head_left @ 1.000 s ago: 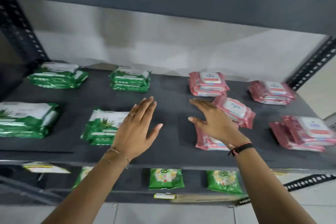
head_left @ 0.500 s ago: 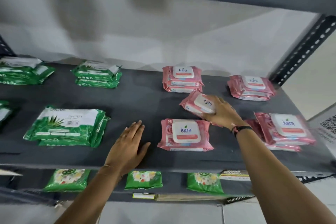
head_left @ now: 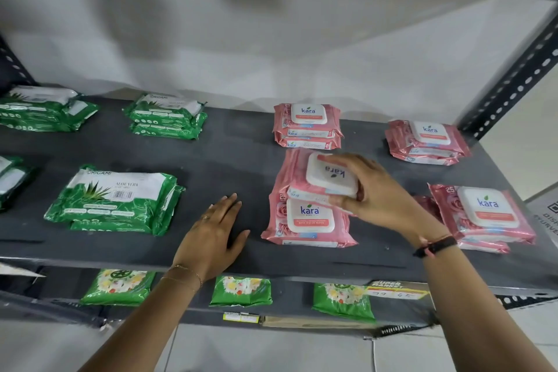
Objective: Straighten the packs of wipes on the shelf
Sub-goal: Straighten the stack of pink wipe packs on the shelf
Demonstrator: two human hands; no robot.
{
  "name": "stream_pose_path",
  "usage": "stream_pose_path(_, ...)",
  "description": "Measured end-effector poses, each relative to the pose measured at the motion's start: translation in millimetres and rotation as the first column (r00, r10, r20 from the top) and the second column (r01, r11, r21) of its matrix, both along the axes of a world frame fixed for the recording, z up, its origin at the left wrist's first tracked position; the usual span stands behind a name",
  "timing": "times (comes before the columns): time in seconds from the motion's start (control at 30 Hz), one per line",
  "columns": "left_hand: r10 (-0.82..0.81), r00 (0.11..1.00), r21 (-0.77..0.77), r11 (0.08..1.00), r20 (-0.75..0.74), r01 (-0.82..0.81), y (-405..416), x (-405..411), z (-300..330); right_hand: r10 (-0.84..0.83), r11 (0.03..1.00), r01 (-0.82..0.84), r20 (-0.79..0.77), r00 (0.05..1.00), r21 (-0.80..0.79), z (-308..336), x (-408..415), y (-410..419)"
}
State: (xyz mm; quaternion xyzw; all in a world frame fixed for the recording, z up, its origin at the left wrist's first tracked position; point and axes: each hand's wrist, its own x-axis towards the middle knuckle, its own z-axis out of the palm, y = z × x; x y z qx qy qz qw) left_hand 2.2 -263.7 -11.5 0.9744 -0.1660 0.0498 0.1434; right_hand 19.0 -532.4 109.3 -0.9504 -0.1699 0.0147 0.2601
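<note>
Nearest you, on the lower shelf (head_left: 193,309), three green packets (head_left: 240,290) lie in a row beside a yellow price tag (head_left: 392,291). Your left hand (head_left: 211,238) lies flat on the front of the dark upper shelf (head_left: 235,154), palm down, fingers stretched out and slightly spread, holding nothing. Just right of it a pink Kara pack (head_left: 308,220) lies flat with its lid up. Your right hand (head_left: 380,193) has its fingers and thumb clamped on a second pink pack (head_left: 317,178), held tilted and turned so its logo reads upside down, overlapping the far edge of the flat one. To the right sits a skewed pink pile (head_left: 483,214); to the left, a stack of green aloe vera packs (head_left: 117,199). Farther back stand two pink stacks (head_left: 308,127) and, at the left, two green stacks (head_left: 166,118)
</note>
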Motion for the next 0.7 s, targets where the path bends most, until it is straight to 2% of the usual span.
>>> stream_pose_path(0.13,0.002,1.0,-0.009,1.0,-0.009,-0.002,0.5,-0.4,0.2,0.094,0.995,-0.096,-0.07,0.993,-0.021,-15.6,-10.7,11.2)
stream_pose_path(0.23,-0.012,1.0,-0.017,1.0,-0.007,0.012,1.0,-0.2,-1.4,0.102,0.994,-0.106,-0.12,0.987,-0.026,-19.7,-11.9,12.1)
stream_pose_path(0.4,-0.003,1.0,-0.028,1.0,0.009,0.004,1.9,0.9,-3.4,0.167,0.975,-0.183,-0.128,0.978,-0.127,-8.9,-10.9,15.9)
stream_pose_path(0.5,-0.008,1.0,-0.023,1.0,0.013,0.009,1.9,0.6,-2.0,0.145,0.971,-0.167,-0.136,0.98,-0.168,-4.4,-16.1,19.2)
stream_pose_path(0.63,-0.014,0.999,-0.027,1.0,0.033,0.015,1.8,0.6,-1.4,0.083,0.941,-0.101,-0.069,0.994,-0.324,-0.1,-23.7,19.4)
stream_pose_path(0.7,-0.019,0.999,-0.034,0.999,0.042,0.021,1.7,0.0,-1.1,0.054,0.937,-0.066,-0.044,0.998,-0.342,0.7,-28.3,19.4)
